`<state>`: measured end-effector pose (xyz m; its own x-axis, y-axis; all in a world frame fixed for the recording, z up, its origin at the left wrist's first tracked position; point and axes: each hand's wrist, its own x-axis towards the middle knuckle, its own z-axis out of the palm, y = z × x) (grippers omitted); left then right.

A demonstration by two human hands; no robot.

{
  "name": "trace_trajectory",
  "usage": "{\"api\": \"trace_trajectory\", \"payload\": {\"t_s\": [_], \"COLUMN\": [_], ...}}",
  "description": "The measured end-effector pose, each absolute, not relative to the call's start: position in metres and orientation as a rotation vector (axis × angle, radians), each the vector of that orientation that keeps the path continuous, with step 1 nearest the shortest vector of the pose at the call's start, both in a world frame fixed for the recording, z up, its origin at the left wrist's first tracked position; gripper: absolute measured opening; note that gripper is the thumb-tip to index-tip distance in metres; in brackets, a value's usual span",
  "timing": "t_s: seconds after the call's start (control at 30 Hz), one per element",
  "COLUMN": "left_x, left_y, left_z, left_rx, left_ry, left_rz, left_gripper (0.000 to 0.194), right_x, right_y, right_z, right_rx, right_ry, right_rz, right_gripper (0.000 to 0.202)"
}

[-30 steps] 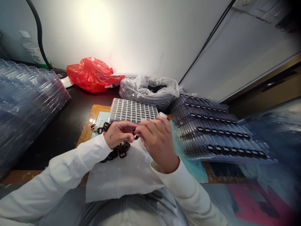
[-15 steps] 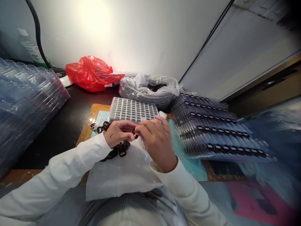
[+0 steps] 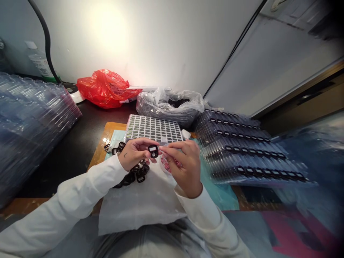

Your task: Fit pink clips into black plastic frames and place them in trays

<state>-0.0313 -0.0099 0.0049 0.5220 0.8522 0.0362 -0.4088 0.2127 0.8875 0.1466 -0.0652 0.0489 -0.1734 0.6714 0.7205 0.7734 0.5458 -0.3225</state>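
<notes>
My left hand (image 3: 136, 152) pinches a small black plastic piece (image 3: 153, 152) between thumb and fingers. The piece has a white rectangle near its top and a round light spot below. Close to its right edge, my right hand (image 3: 185, 161) has thumb and forefinger pressed together; whatever is between the tips is too small to make out. Under the left hand lies a pile of similar black pieces (image 3: 140, 176) on a white sheet (image 3: 139, 211). Partly behind the right hand shows a round container of small red and white bits (image 3: 166, 164).
Beyond my hands lies a white tray with rows of dark rectangles (image 3: 154, 127). Behind it sit a red plastic bag (image 3: 103, 87) and a clear bag (image 3: 158, 105). Stacked clear plastic trays stand at left (image 3: 34, 114) and right, the right stack (image 3: 242, 147) bearing rows of black pieces.
The black piece has turned to face me and shows plainly in my left hand. My right hand has drawn slightly right, uncovering the red and white bits.
</notes>
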Motion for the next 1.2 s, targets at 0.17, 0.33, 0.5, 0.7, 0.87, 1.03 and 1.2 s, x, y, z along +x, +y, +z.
{"api": "trace_trajectory", "payload": {"t_s": [0.17,0.33,0.5,0.7,0.87,1.03,1.2], "left_x": [-0.0300,-0.0297,-0.0295,-0.0294,-0.0281,-0.0271,-0.0265], "left_y": [-0.0100,-0.0116,-0.0120,-0.0107,-0.0118,-0.0134,-0.0137], "left_z": [0.0059,0.0066,0.0051,0.0066,0.0083,0.0100,0.0087], "left_rx": [1.012,1.024,1.065,1.032,1.028,1.039,1.028], "left_ry": [0.539,0.558,0.596,0.575,0.578,0.598,0.587], "left_rz": [0.929,0.927,0.924,0.927,0.941,0.930,0.940], "left_gripper": [0.060,0.057,0.056,0.057,0.055,0.044,0.040], "right_x": [0.1426,0.1404,0.1407,0.1415,0.1392,0.1389,0.1445], "right_y": [-0.0678,-0.0678,-0.0690,-0.0697,-0.0692,-0.0666,-0.0647], "right_z": [0.0496,0.0469,0.0445,0.0460,0.0459,0.0478,0.0520], "right_rx": [-1.185,-1.182,-1.189,-1.239,-1.238,-1.242,-1.221], "right_ry": [-1.948,-1.947,-1.962,-1.898,-1.917,-1.930,-1.995], "right_rz": [-0.179,-0.189,-0.269,-0.265,-0.239,-0.201,-0.192], "right_gripper": [0.016,0.015,0.015,0.012,0.009,0.003,0.005]}}
